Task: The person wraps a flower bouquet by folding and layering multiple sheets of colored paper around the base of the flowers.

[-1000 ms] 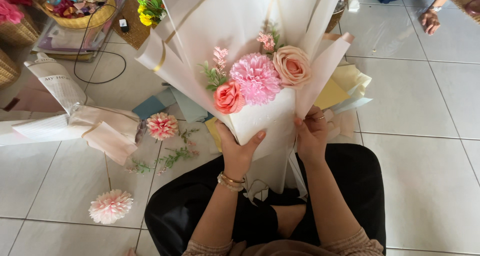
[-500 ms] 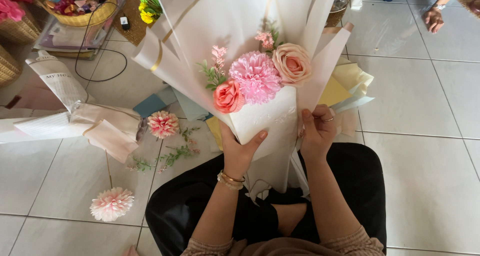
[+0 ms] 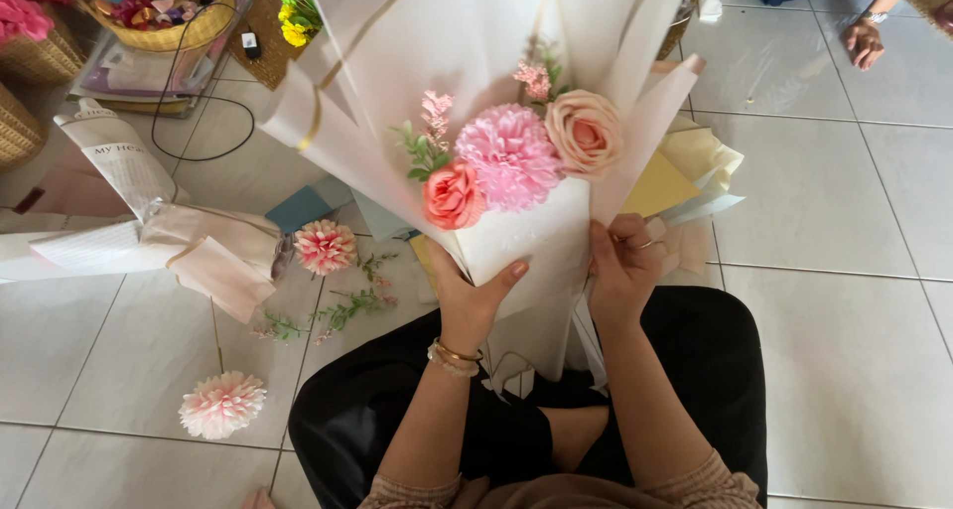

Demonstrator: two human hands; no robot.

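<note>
A bouquet sits in white wrapping paper held upright over my lap. It holds a pink carnation, a peach rose, a coral rose and small pink sprigs. My left hand grips the narrow lower part of the wrap from the left, thumb across the front. My right hand pinches a fold of the paper on the right side. A gold bracelet circles my left wrist.
Two loose pink-white flowers and green sprigs lie on the tiled floor at left, beside rolled wrapping paper. Baskets of craft items stand at top left. Another person's hand rests at top right.
My right hand has shifted slightly up along the right fold of the paper. The bouquet stays in the same place and my left hand keeps its grip.
</note>
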